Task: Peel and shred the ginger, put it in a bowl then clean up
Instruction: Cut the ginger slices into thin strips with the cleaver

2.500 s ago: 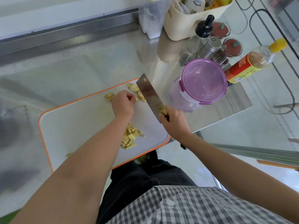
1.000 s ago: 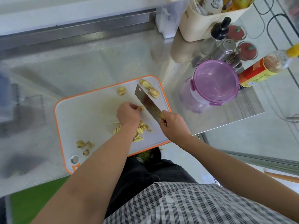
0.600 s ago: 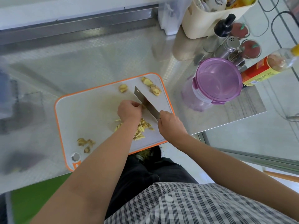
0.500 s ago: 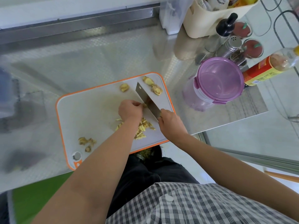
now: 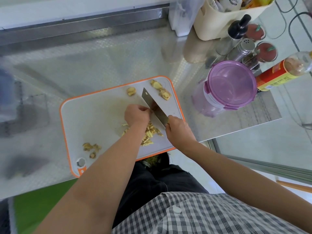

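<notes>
A white cutting board with an orange rim (image 5: 94, 119) lies on the steel counter. My right hand (image 5: 178, 130) grips the handle of a cleaver (image 5: 154, 107), whose blade slants across the board's right half. My left hand (image 5: 136, 114) has its fingers curled on a small ginger piece right against the blade; the piece is mostly hidden. A heap of ginger shreds (image 5: 150, 134) lies just below my left hand. Ginger pieces (image 5: 160, 89) sit at the board's far right corner, one more ginger chunk (image 5: 131, 91) beside them, and peel scraps (image 5: 92, 147) near the front left.
A purple lidded container (image 5: 231, 85) stands right of the board. Behind it are a sauce bottle (image 5: 283, 71), a metal shaker (image 5: 241, 49), a dark-capped bottle (image 5: 236, 29), red-lidded jars (image 5: 266, 51) and a cream caddy (image 5: 219, 19). The counter's front edge runs close to the board.
The cleaver has kept chopping at the ginger under my left hand, rising and falling in small strokes. The shred heap stays below my left hand. The view shifted slightly.
</notes>
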`<state>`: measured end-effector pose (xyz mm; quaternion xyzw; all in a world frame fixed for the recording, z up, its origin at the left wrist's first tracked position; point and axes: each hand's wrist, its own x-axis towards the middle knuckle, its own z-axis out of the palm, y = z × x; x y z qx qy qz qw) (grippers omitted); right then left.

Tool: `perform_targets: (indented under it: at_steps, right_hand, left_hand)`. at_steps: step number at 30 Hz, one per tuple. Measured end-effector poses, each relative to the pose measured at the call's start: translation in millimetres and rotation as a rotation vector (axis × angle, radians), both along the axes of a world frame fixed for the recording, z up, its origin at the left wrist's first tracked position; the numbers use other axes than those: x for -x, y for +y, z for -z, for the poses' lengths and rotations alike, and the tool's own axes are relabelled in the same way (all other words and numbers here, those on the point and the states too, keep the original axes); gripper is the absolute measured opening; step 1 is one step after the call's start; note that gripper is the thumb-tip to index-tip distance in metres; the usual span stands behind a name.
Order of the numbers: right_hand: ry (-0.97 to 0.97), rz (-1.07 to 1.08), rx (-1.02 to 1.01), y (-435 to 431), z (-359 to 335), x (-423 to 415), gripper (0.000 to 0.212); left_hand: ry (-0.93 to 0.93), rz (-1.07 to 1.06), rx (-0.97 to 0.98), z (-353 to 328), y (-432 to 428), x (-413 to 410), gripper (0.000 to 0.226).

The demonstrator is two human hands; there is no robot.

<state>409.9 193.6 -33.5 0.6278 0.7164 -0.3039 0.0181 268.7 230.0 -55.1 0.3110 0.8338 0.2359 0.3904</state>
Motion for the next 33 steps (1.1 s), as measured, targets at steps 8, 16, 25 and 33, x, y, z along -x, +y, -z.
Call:
perform_targets:
  at_steps: [8, 16, 25, 33]
  right_hand:
    - [0.042, -0.006, -0.013, -4.2, -7.8, -7.6, 0.027]
    - [0.011, -0.013, 0.019, -3.3, -7.3, -5.1, 0.016]
    - [-0.037, -0.015, 0.051, 1.2, -4.2, 3.2, 0.012]
    - [0.016, 0.026, -0.070, 5.8, -11.5, -12.6, 0.017]
  left_hand:
    - [-0.071, -0.091, 0.018, 10.2, 1.4, 0.9, 0.019]
    - [-0.066, -0.094, 0.023, 8.2, 1.8, 0.1, 0.006]
    - [-0.036, -0.050, 0.023, 7.3, 2.0, -0.4, 0.009]
    - [0.188, 0.169, -0.070, -16.0, -7.8, 0.4, 0.014]
